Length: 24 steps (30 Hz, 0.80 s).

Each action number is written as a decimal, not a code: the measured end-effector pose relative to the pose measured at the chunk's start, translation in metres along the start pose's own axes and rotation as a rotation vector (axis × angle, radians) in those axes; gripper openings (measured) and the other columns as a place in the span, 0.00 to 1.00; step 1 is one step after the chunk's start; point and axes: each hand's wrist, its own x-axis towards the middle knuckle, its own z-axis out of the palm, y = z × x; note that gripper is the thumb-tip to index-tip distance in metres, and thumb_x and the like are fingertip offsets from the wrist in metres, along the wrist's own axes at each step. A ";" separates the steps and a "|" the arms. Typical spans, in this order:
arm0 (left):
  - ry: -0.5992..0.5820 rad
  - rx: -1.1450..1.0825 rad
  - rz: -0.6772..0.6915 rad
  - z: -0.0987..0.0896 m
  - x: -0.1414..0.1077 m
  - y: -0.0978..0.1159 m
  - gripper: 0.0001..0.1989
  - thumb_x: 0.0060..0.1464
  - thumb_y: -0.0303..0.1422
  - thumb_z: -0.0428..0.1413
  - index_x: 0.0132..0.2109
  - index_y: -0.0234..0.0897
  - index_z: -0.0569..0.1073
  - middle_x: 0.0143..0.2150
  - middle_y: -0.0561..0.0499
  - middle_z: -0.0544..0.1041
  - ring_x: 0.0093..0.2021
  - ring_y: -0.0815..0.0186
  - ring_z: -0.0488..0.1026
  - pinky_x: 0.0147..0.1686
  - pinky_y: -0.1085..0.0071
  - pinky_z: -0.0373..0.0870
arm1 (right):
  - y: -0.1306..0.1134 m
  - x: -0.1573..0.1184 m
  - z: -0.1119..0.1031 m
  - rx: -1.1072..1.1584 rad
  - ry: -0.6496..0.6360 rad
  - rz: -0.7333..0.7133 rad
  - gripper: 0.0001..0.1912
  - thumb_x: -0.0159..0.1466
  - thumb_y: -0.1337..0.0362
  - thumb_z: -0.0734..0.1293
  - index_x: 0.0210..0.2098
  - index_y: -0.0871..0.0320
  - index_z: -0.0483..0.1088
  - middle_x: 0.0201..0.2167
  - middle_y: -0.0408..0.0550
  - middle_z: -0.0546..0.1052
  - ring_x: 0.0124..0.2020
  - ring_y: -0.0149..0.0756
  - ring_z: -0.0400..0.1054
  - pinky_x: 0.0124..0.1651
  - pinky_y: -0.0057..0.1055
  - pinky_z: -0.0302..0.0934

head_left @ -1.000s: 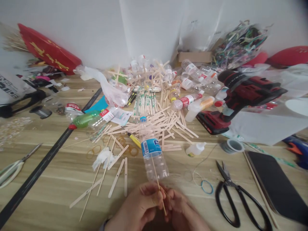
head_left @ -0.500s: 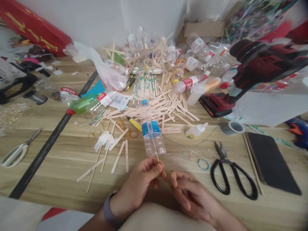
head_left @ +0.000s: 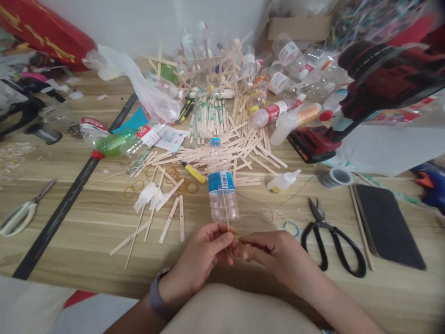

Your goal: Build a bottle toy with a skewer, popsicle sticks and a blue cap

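My left hand [head_left: 210, 246] pinches a thin bamboo skewer [head_left: 225, 208] near its lower end. The skewer points away from me, and its upper part overlaps a clear plastic bottle [head_left: 222, 204] with a blue label and blue cap; I cannot tell whether they touch. Close beside it, my right hand [head_left: 271, 253] is closed in a pinch on a thin yellowish strand that looks like a rubber band [head_left: 239, 242], stretched toward the left fingers. The fingers partly hide the strand. Left of my hands lie two drilled craft sticks [head_left: 169, 220] and more skewers [head_left: 153, 208].
Black-handled scissors [head_left: 323, 227], a phone [head_left: 389, 227] and a glue bottle [head_left: 283, 182] lie to the right. A cordless drill [head_left: 320, 144] stands behind them. Piled craft sticks [head_left: 239, 148], a yellow cutter [head_left: 193, 172], rubber bands [head_left: 187, 185] and a green bottle [head_left: 118, 143] lie farther back.
My right hand has turned palm-down and moved in against the left fingers, drawing the yellowish strand near the skewer. My left hand keeps its pinch. The view has shifted slightly.
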 end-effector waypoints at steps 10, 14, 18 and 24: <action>-0.023 -0.103 -0.028 0.001 0.004 -0.009 0.19 0.40 0.42 0.69 0.34 0.33 0.73 0.22 0.57 0.68 0.22 0.72 0.65 0.22 0.75 0.62 | 0.003 0.005 0.031 0.265 -0.052 0.200 0.18 0.61 0.51 0.64 0.24 0.57 0.74 0.17 0.40 0.72 0.09 0.21 0.49 0.10 0.22 0.42; -0.008 -0.131 -0.008 -0.001 0.004 -0.012 0.21 0.41 0.45 0.68 0.34 0.32 0.74 0.19 0.58 0.65 0.21 0.71 0.63 0.19 0.75 0.63 | 0.000 0.003 0.032 0.304 -0.033 0.163 0.19 0.60 0.50 0.65 0.22 0.58 0.73 0.18 0.40 0.73 0.09 0.20 0.49 0.10 0.20 0.43; -0.021 -0.070 0.001 -0.002 0.004 -0.015 0.21 0.44 0.46 0.66 0.33 0.31 0.74 0.20 0.56 0.67 0.21 0.72 0.65 0.19 0.75 0.64 | 0.002 0.002 0.034 0.298 -0.013 0.154 0.21 0.61 0.49 0.64 0.22 0.58 0.73 0.16 0.41 0.71 0.09 0.20 0.50 0.10 0.19 0.43; -0.063 -0.080 0.014 0.000 0.003 -0.016 0.20 0.46 0.46 0.65 0.33 0.32 0.74 0.22 0.55 0.69 0.21 0.70 0.67 0.19 0.73 0.68 | 0.004 0.003 0.033 0.335 0.000 0.131 0.23 0.61 0.46 0.64 0.22 0.59 0.73 0.16 0.40 0.71 0.10 0.19 0.50 0.11 0.19 0.41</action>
